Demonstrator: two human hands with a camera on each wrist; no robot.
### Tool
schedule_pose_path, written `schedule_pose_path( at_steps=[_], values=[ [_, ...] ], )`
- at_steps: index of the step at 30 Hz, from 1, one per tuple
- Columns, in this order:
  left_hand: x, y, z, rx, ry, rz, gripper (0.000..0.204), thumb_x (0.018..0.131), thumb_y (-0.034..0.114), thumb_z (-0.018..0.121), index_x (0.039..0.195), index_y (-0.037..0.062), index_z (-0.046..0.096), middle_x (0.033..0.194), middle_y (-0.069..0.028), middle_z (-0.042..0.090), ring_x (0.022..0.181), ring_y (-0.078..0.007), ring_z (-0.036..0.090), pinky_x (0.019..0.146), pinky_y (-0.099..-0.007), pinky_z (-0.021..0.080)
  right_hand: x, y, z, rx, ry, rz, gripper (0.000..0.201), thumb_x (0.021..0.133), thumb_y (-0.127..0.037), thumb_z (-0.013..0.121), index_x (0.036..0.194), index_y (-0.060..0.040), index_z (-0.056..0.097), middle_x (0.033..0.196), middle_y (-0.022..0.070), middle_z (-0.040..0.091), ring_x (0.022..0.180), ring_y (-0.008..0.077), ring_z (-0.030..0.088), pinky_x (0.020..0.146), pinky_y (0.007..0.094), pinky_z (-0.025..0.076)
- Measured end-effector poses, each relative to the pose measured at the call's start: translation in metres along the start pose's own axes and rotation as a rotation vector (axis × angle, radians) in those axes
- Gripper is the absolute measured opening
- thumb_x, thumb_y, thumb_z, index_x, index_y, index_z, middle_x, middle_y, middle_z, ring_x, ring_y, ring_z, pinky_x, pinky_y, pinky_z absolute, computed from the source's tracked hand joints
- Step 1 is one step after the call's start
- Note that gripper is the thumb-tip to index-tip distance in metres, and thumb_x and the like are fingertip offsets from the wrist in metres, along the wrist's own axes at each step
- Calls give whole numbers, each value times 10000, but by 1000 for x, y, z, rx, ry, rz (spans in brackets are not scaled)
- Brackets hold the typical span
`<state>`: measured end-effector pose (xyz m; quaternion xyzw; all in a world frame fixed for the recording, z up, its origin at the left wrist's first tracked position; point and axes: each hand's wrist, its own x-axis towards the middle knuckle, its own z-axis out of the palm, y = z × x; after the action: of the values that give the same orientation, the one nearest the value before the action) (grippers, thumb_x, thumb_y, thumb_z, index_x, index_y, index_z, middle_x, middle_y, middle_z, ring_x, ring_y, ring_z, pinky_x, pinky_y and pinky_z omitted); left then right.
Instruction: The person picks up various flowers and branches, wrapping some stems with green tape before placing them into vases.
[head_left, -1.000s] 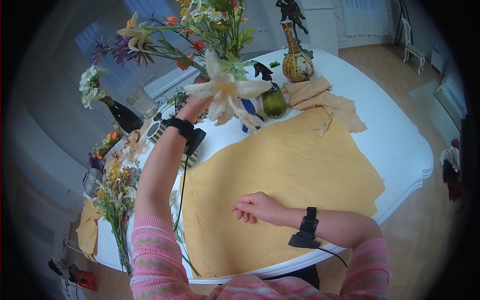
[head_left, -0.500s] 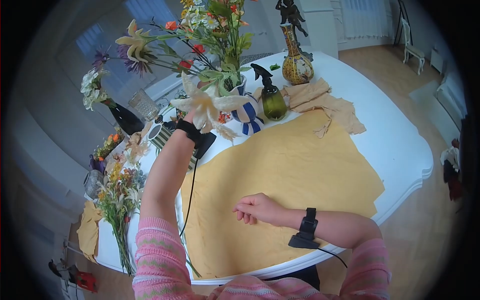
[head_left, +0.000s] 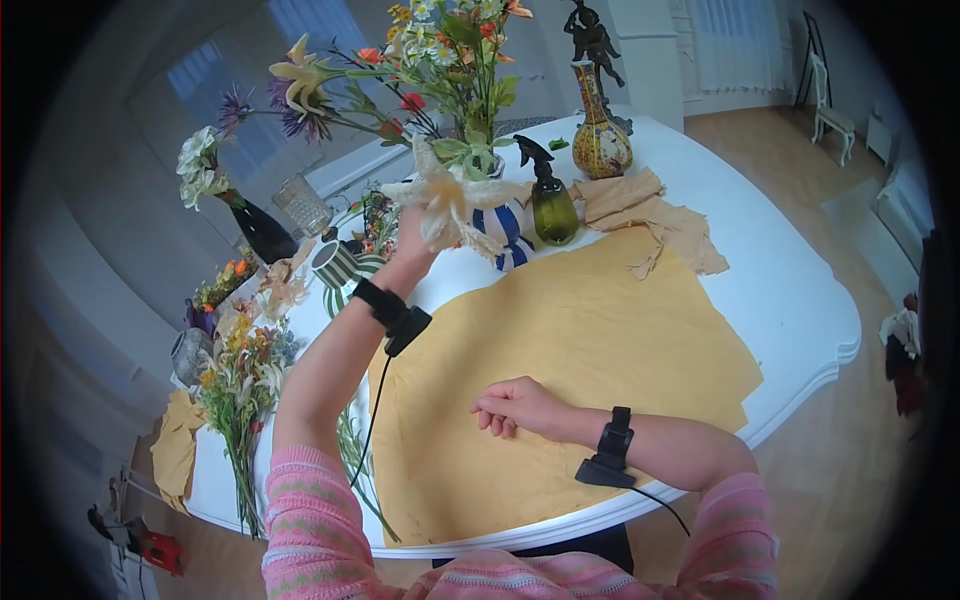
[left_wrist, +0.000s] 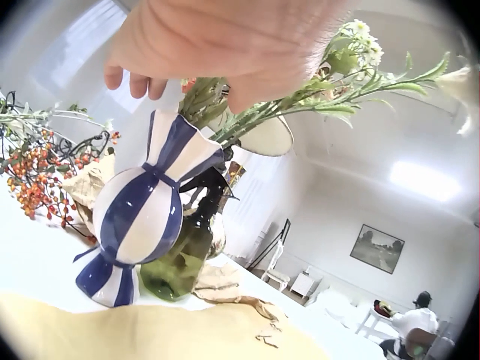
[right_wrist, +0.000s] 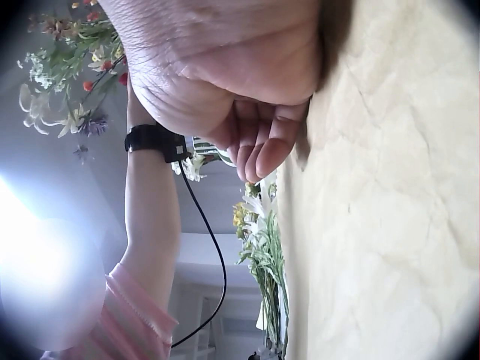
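Observation:
A tall bouquet of mixed flowers (head_left: 470, 80) stands in a blue-and-white striped vase (left_wrist: 139, 214) on the table. My left hand (head_left: 413, 240) is raised beside the vase; a large cream lily (head_left: 445, 195) at the front hides its fingers in the head view. In the left wrist view this hand (left_wrist: 217, 45) is above the vase mouth, thumb and fingers apart, with the thumb tip by the green stems (left_wrist: 259, 116). My right hand (head_left: 522, 405) rests loosely curled on the yellow wrapping paper (head_left: 590, 330), holding nothing.
A green spray bottle (head_left: 553, 215) and crumpled brown paper (head_left: 650, 215) sit right of the vase. Farther back stands an ornate vase (head_left: 602, 150). Loose flowers (head_left: 240, 390) and a green-striped pot (head_left: 335, 265) lie on the left. Wrist straps trail black cables (head_left: 370, 420).
My left hand came down from among the flowers, then shifted slightly right. The front lily dipped left, then swung back up. The head view turned a little; my right hand stayed put.

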<state>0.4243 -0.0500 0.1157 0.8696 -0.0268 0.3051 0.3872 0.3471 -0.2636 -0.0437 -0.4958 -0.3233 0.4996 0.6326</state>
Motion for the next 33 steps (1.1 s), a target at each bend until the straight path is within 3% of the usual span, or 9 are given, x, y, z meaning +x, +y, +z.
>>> schedule_pose_path(
  at_steps=[1,3,6,9,11,16,22,26,33],
  values=[
    [-7,-4,0,1,7,-1,361,878,204,617,1185,26,545,992,-128,660,957,-285,639,843,-418,494,-1,-1,1,-5,-5,2,230,953,-219,529,968,-28,657,800,42,647,659,87,592,547,217,484],
    [-20,-16,-2,173,98,-187,478,864,244,638,1247,-11,506,1090,-183,652,1019,-294,634,857,-397,483,-1,-3,1,-10,4,7,229,948,-220,536,956,-24,655,804,45,647,660,91,594,549,220,487],
    [-66,11,-13,216,21,-162,573,867,301,647,1317,-4,465,1218,-207,598,1145,-294,576,917,-388,452,-1,-5,3,-19,20,19,228,950,-216,534,945,-20,652,800,49,644,663,93,595,548,221,488],
    [-109,8,-26,93,-39,-278,642,867,328,662,1375,15,425,1300,-205,549,1224,-271,520,974,-385,421,2,0,1,16,21,15,224,953,-208,533,953,-16,647,794,51,637,656,99,593,551,221,489],
    [-141,16,-39,-17,-175,-364,628,897,275,648,1398,4,383,1323,-186,530,1244,-261,493,1049,-389,349,-1,-4,3,0,4,49,225,966,-196,520,966,-6,640,796,49,630,652,102,590,556,221,490],
    [-220,41,-79,47,-248,-375,525,895,254,644,1337,28,470,1268,-115,583,1175,-209,551,992,-368,415,1,-5,7,-3,64,15,222,981,-170,511,1004,14,634,809,54,627,662,103,591,587,220,497],
    [-304,47,-126,74,-240,-386,459,872,213,646,1272,18,533,1188,-114,625,1099,-216,592,931,-355,447,2,-9,13,-64,92,53,214,971,-155,534,1031,26,630,820,59,637,667,106,598,596,224,499],
    [-353,47,-147,102,-119,-438,399,855,184,653,1212,20,582,1142,-127,643,1012,-218,616,846,-325,475,6,-10,21,-149,118,86,207,965,-155,540,1031,17,634,814,55,649,668,97,600,595,217,494],
    [-409,25,-168,370,179,-569,314,813,126,693,1093,0,630,824,-90,631,672,-163,580,628,-275,475,20,-19,73,-289,31,237,197,956,-154,556,1027,6,646,828,40,657,684,80,591,618,204,481]
  ],
)
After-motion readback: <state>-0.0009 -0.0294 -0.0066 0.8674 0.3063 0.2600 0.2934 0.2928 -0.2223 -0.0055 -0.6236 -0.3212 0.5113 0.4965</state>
